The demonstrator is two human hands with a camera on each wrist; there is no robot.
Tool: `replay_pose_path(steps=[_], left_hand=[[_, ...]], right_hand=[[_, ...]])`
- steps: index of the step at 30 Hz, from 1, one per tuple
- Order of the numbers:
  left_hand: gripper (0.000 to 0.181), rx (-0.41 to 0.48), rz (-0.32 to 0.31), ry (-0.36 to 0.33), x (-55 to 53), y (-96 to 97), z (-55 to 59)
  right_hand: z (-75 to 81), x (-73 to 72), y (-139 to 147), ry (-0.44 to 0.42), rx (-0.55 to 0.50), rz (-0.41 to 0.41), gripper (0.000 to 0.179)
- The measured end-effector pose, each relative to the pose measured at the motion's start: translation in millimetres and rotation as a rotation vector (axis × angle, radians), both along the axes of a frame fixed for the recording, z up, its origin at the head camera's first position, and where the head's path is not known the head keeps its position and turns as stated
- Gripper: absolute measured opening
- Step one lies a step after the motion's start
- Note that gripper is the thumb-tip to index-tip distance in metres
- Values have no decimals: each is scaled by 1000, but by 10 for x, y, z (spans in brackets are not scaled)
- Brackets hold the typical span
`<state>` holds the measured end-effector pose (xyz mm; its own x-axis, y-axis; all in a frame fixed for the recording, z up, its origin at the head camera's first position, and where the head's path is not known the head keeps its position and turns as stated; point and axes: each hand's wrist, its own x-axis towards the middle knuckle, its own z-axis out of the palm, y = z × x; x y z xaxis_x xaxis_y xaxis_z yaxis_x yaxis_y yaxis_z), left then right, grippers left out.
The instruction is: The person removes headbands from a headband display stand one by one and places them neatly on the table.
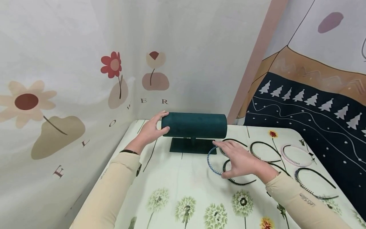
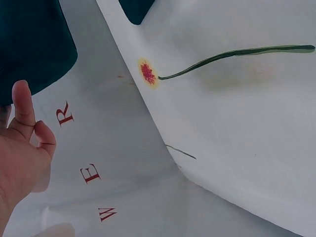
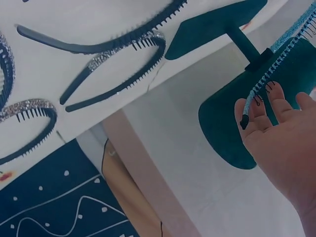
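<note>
A dark green padded roll stand point(image 1: 197, 125) stands upright on its flat base point(image 1: 177, 146) at the far side of the table. My left hand point(image 1: 151, 129) holds the roll's left end, thumb on the front and fingers at the top and back. My right hand point(image 1: 241, 158) pinches a glittery blue toothed headband point(image 1: 209, 164) between thumb and fingers, near the stand's right front corner. In the right wrist view the headband point(image 3: 274, 66) overlaps the roll, and its dark tip shows beside my fingers. The roll carries no headband.
On the right of the table lie several headbands: a black one point(image 1: 241, 183) under my right hand, another black one point(image 1: 267, 143) farther back, a pale pink one point(image 1: 294, 164) and a glittery black one point(image 1: 314, 171). Printed fabric walls point(image 1: 200, 63) stand close behind the table.
</note>
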<state>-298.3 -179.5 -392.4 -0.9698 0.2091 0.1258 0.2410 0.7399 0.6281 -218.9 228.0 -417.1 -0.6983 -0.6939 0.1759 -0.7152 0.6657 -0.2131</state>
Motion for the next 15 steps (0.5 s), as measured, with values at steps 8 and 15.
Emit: replay_pose_path(steps=[8, 15], left_hand=[[72, 0, 8, -1, 3, -1, 1], [72, 0, 3, 0, 12, 4, 1]], right_hand=[[-72, -3, -47, -126, -15, -7, 124], [-219, -20, -225, -202, 15, 25, 128]])
